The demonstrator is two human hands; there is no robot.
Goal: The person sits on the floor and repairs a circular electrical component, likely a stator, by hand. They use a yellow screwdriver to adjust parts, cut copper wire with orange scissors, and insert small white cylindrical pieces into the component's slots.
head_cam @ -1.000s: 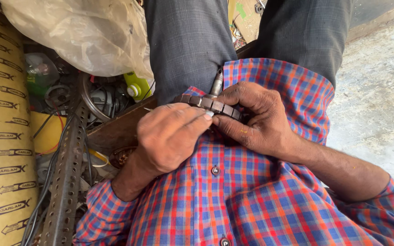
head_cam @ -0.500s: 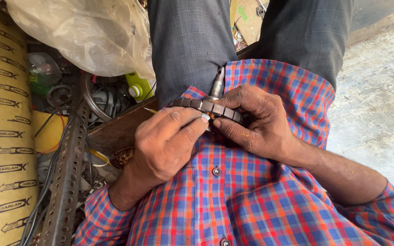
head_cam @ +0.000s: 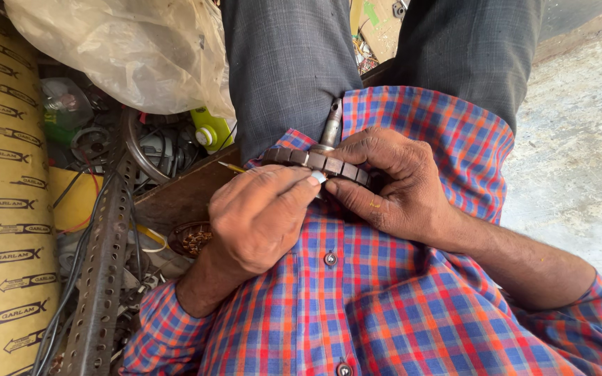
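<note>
cluttered repair workshop: slotted steel angle (head_cam: 102, 278), tangled wires (head_cam: 81, 181), motor parts (head_cam: 158, 150)

Red-blue-orange checked shirt (head_cam: 398, 313), grey trousers (head_cam: 294, 69), yellow-green bottle (head_cam: 212, 132), yellow cardboard (head_cam: 1, 230).

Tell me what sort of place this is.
Probably a small electrical or motor repair workshop: both hands, left hand and right hand, work a slotted motor core, beside a perforated metal angle bar and tangled wires.
</note>
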